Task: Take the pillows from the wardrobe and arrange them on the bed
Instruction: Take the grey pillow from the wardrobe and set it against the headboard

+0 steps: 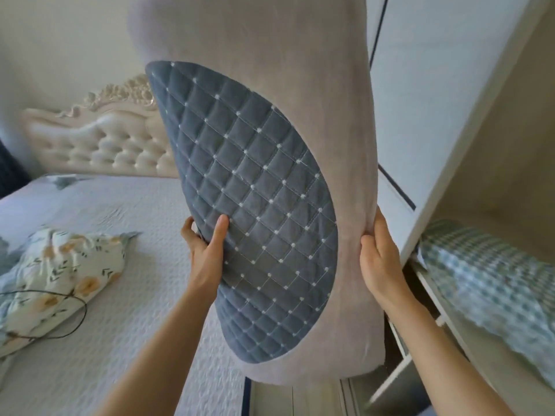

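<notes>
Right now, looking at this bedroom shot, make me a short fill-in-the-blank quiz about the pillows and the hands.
1. The grey pillow with the quilted blue panel is held by ______ hands, the left hand and the right hand.
2. The floral pillow lies on the ______.
3. The checked pillow sits inside the ______.
4. The thin dark cord loops over the ______ pillow.

Missing words: both; bed; wardrobe; floral

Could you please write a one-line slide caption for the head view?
Both hands, left and right, hold a grey pillow upright between bed and wardrobe.
</notes>
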The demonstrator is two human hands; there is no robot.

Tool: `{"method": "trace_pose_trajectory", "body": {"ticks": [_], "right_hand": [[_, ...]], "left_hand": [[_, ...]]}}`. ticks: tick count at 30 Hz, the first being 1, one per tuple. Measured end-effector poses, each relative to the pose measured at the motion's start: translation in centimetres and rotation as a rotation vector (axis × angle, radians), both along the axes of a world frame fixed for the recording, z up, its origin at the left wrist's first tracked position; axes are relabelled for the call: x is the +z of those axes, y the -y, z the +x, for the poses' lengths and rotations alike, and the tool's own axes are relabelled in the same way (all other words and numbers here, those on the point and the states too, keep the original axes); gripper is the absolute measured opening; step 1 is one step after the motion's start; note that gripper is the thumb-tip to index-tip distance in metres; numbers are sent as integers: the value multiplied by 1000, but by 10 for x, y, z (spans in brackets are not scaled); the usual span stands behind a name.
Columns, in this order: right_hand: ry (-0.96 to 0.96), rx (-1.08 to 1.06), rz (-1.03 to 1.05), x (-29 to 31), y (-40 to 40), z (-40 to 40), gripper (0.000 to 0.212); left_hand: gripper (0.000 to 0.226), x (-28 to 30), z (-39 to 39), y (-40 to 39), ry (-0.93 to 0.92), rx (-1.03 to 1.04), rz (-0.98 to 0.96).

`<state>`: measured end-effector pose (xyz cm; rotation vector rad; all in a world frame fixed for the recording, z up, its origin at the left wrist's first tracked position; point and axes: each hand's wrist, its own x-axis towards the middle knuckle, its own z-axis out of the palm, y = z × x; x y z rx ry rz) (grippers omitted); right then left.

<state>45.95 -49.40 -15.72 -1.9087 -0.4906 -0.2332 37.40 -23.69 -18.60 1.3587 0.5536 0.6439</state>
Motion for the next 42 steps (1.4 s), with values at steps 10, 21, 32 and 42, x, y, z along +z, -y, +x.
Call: {"method": "trace_pose_trajectory", "body": {"ticks": [10,21,32,42], "right_hand": [[-107,-4,15,-38,-121,125,79],[-81,-61,-122,-71,-199,269,91],[-43,37,-224,-107,-262,472,93],[-44,158,-332,-106,-331,653,93]], "left_hand": [[98,-25,96,-83,-76,209,167],[99,-67,207,-129,-211,229,77],[102,-103,383,-169,-308,300,1],[101,-117,542,-208,-346,421,-90]]}}
